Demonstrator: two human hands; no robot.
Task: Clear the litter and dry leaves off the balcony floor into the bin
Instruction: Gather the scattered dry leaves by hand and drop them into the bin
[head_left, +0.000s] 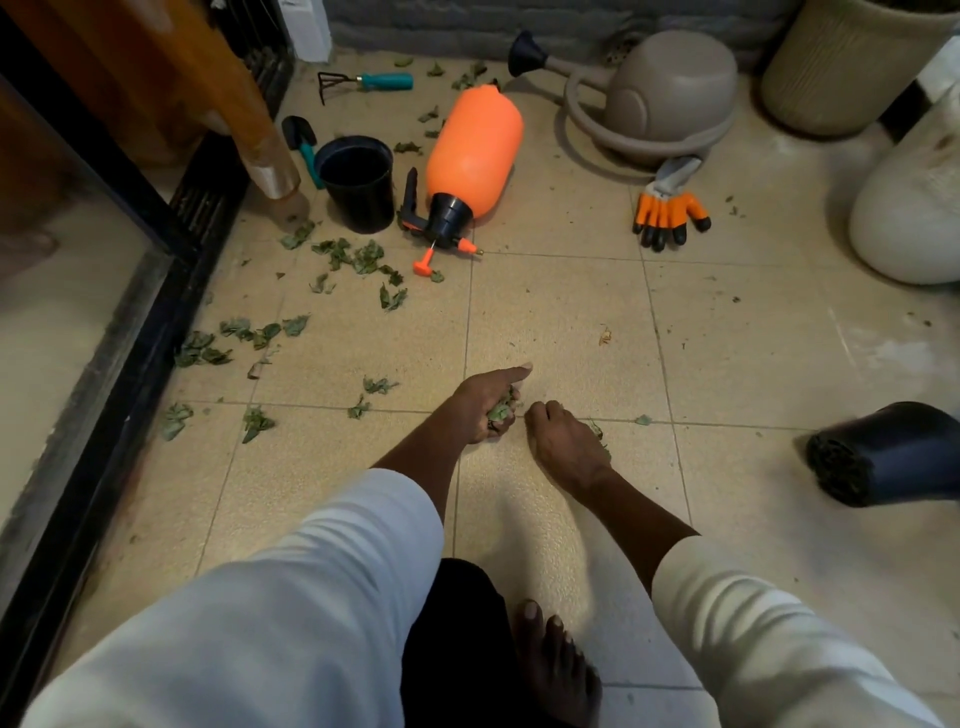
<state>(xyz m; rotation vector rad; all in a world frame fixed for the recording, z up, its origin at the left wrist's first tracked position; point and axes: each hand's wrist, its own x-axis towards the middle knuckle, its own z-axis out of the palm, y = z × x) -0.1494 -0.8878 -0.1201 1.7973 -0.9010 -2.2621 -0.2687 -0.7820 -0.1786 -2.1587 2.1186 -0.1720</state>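
I see bare floor (561, 312) tiles open ahead of both hands and off to the right, up to the white sack (909, 208) at the right edge. On the left a black door track (104, 374) runs from near to far and bounds the floor. A black pot (893, 452) lies on its side near right. Far ahead, an upright black pot (358, 182), an orange sprayer (475, 150) on its side, a watering can (660, 98) and orange gloves (667, 213) crowd the far end.

My left hand (483, 405) has its grip curled on a clump of leaves (501, 410), index finger stretched forward. My right hand (563, 441) rests knuckles-up on the tile just beside it, fingers curled with a bit of leaf showing at its edge; I cannot tell how firmly it holds.

The loose leaves (353, 257) are dull green, crumpled and curled, strewn mostly left and far-left along the track, with single scraps near the hands.
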